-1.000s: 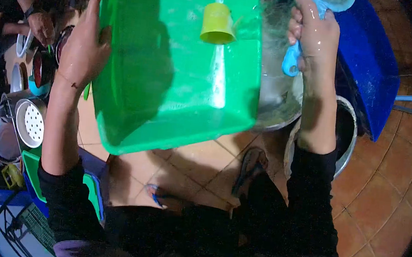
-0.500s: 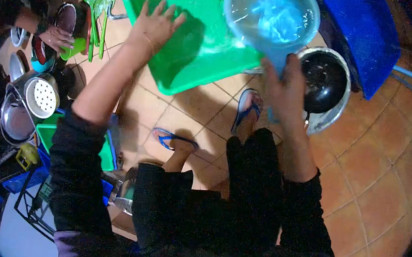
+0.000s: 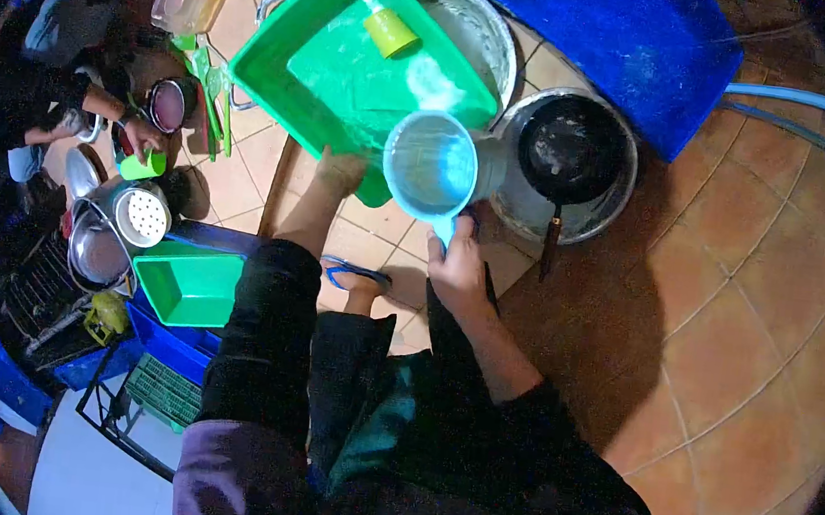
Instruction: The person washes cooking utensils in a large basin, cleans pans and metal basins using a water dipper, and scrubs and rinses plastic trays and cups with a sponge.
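My right hand [image 3: 460, 268] is closed round the handle of a light blue water dipper [image 3: 430, 167]. The dipper hangs over the near right side of a large green tub [image 3: 282, 108], with a bright blue glint inside it. My left hand [image 3: 343, 172] grips the tub's near rim; its fingers are partly hidden. A yellow-green cup [image 3: 390, 33] lies inside the tub, near whitish wet patches on its floor.
A black frying pan [image 3: 573, 149] rests in a round metal basin [image 3: 614, 203] at the right. Behind it stands a blue container [image 3: 597, 36]. Another person's hand [image 3: 144, 136] holds a green cup [image 3: 144, 165] at the left, among pots and green utensils [image 3: 211, 86].
The dipper has moved down and left, now held by its handle in my right hand. My left hand has shifted from inside the tub to its near rim. The whole view has shifted.
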`<action>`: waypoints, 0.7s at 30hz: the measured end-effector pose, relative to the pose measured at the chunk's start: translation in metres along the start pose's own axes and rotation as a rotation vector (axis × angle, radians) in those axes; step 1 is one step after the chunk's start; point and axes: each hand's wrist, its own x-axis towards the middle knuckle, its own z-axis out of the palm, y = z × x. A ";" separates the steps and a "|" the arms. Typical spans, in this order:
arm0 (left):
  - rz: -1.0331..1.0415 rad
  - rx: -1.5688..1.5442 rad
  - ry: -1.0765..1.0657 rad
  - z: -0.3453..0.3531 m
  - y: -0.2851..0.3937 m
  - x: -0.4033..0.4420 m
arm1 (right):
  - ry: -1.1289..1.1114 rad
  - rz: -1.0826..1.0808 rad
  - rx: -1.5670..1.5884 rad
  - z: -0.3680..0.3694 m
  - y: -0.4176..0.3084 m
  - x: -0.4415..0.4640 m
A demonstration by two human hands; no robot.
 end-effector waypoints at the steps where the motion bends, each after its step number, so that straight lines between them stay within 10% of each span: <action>1: 0.023 -0.092 0.031 -0.007 0.004 -0.005 | -0.023 0.048 -0.032 -0.007 -0.002 -0.004; 9: -0.140 -1.058 0.166 -0.035 0.028 0.051 | -0.038 0.161 -0.015 -0.041 -0.007 -0.012; 11: -0.293 -2.049 0.259 -0.080 0.032 0.052 | -0.059 0.235 0.012 -0.041 -0.014 -0.007; 14: -0.308 -2.434 0.388 -0.103 0.024 0.093 | 0.022 0.231 0.047 -0.044 -0.034 0.008; 18: -0.620 -1.700 0.840 -0.107 0.010 0.175 | 0.107 0.195 0.149 -0.034 -0.046 0.025; 21: -0.900 -1.613 0.590 -0.127 -0.007 0.177 | 0.139 0.200 0.188 -0.030 -0.062 0.035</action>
